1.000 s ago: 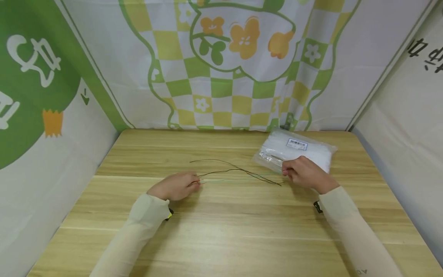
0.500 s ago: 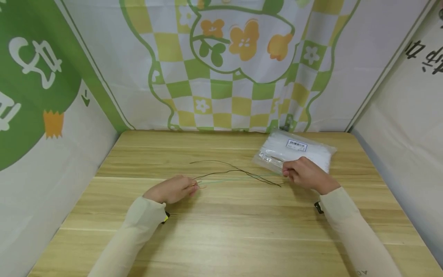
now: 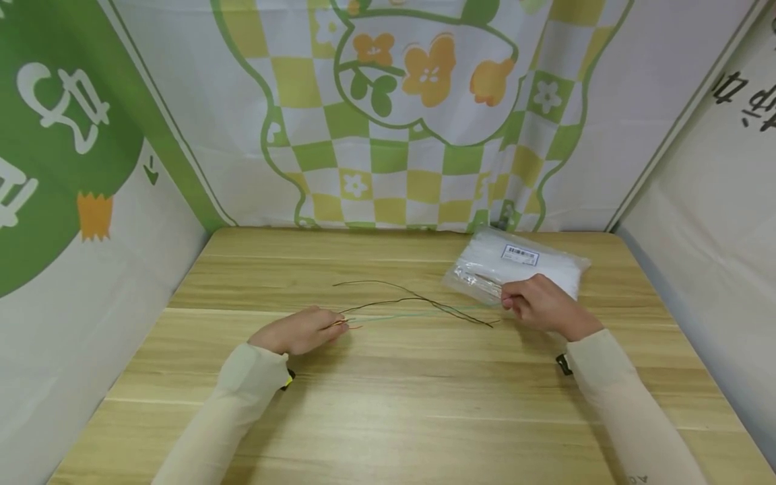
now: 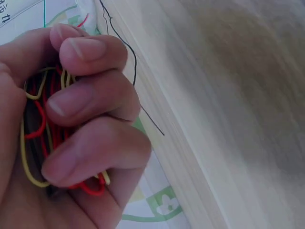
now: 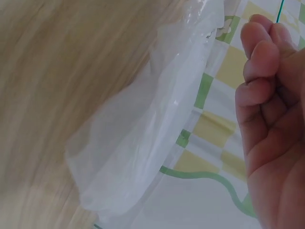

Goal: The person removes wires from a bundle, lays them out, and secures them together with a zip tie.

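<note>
In the head view, my left hand [image 3: 303,330] is low over the table at centre left. Its fingers curl round a bundle of looped red, yellow and black wires [image 4: 35,117], partly hidden by the fingers in the left wrist view. One thin green wire [image 3: 394,316] runs from that hand across to my right hand [image 3: 545,306], whose thumb and fingertips pinch its end. The right wrist view shows the green wire [image 5: 280,10] rising from the pinch. Two black wires [image 3: 418,297] lie crossed on the table between the hands.
Behind my right hand lies a clear plastic bag [image 3: 521,263] with white contents and a barcode label. The wooden table [image 3: 388,404] meets a patterned curtain [image 3: 424,168] at the back, and cloth walls stand on both sides.
My left hand has shifted slightly left and towards me, still gripping the bundle. My right hand has edged right with the green wire's end. The black wires and the bag stay put.
</note>
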Action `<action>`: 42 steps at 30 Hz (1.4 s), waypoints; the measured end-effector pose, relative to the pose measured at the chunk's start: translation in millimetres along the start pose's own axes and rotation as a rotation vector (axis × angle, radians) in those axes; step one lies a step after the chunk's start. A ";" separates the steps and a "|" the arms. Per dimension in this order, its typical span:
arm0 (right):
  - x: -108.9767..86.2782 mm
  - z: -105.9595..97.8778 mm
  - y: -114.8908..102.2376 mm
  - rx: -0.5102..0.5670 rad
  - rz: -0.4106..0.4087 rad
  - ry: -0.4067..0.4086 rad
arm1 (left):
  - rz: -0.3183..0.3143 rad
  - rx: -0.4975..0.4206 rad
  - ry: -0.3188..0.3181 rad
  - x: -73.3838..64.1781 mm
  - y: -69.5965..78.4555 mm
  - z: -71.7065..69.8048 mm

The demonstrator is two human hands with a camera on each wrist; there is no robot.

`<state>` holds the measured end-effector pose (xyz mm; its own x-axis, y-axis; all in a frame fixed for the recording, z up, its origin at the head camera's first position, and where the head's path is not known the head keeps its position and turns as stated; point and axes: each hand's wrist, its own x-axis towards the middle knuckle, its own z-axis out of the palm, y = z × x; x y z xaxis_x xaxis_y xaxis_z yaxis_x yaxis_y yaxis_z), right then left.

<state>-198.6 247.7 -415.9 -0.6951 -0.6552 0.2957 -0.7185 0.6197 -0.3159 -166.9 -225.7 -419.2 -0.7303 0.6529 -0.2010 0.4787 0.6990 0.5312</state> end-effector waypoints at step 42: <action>12.8 10.2 -9.0 0.101 -0.071 -0.084 | 0.015 0.194 0.146 11.2 -17.2 -6.0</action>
<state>-200.8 229.3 -418.5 -0.6349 -0.7325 0.2457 -0.7570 0.5262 -0.3874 -186.2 -232.2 -425.7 -0.7783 0.6246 -0.0650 0.5648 0.7415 0.3622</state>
